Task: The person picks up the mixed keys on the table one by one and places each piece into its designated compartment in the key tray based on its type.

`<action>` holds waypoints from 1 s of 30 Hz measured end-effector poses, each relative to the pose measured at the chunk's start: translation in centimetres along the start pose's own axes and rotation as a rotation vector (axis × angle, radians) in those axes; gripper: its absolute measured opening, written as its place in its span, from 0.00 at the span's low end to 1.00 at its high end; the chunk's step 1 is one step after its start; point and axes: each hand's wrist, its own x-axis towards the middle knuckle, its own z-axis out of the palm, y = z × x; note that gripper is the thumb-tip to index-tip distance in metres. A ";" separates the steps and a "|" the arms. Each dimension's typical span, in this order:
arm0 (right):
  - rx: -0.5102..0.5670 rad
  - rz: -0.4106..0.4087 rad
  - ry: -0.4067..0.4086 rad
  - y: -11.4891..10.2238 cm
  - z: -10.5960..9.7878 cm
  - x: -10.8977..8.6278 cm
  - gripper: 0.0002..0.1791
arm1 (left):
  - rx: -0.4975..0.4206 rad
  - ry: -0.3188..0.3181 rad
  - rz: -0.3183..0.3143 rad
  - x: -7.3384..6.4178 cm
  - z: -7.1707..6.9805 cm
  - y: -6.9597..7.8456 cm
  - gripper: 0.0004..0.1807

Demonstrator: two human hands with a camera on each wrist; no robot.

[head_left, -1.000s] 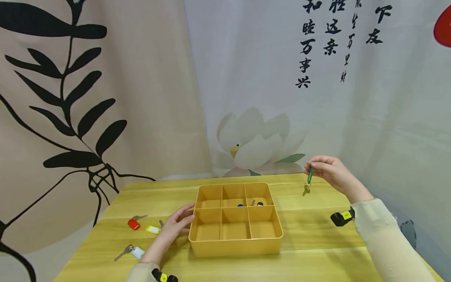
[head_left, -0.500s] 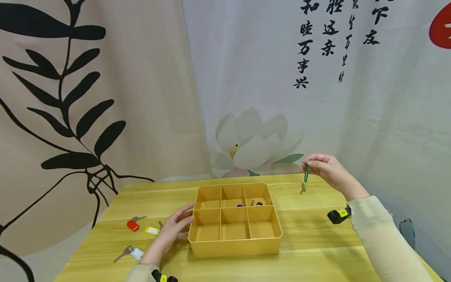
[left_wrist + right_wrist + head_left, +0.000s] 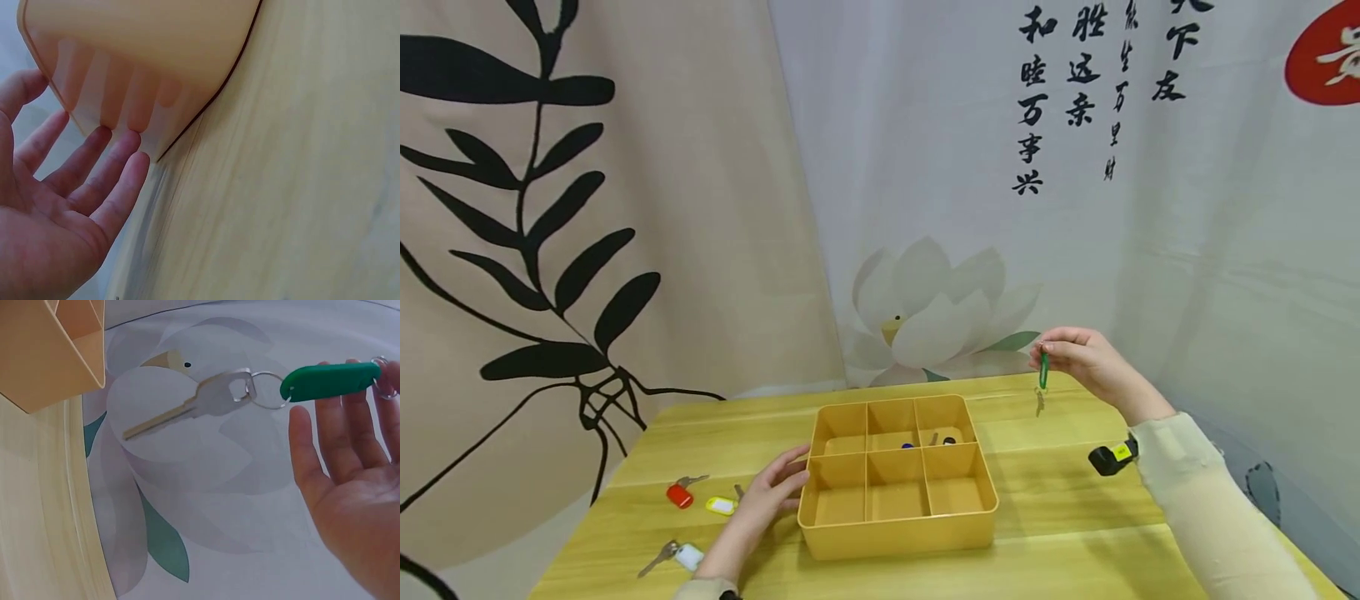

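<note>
My right hand (image 3: pixel 1086 362) holds a key with a green tag (image 3: pixel 1043 371) up above the table's back right. It pinches the small ring at the tag's top, so the key (image 3: pixel 222 394) dangles below in the head view. At the left side of a yellow six-compartment box (image 3: pixel 898 539), my left hand (image 3: pixel 769 493) rests its extended fingertips on the outer wall. The left wrist view shows those fingers (image 3: pixel 128 187) against the box's smooth side. Inside the back middle compartment a bit of blue (image 3: pixel 907 445) shows. The back right one holds a key with a black tag (image 3: pixel 949 440), partly hidden.
Left of the box lie keys with a red tag (image 3: pixel 680 497), a yellow tag (image 3: pixel 722 505) and a white tag (image 3: pixel 688 557). The wooden table (image 3: pixel 1075 517) ends at a printed curtain (image 3: pixel 955 167) behind.
My right hand has drifted slightly left with the green-tagged key, which has swung a little. The left hand stays at the box. The head view has tilted slightly upward.
</note>
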 end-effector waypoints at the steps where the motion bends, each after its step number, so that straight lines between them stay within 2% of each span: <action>1: -0.001 0.001 -0.001 0.0 0.1 0.1 0.13 | 0.007 0.002 0.000 0.0 0.0 0.0 0.30; 6: -0.014 0.002 -0.004 -0.1 0.6 0.4 0.12 | 0.017 -0.003 0.011 0.0 -0.1 -0.1 0.31; 20: -0.018 0.013 -0.003 -0.4 1.4 0.8 0.12 | 0.012 0.014 -0.008 0.0 -0.1 -0.2 0.30; 30: -0.019 0.020 0.012 -1.4 1.9 2.0 0.14 | 0.010 0.012 -0.003 -0.1 0.0 -0.1 0.30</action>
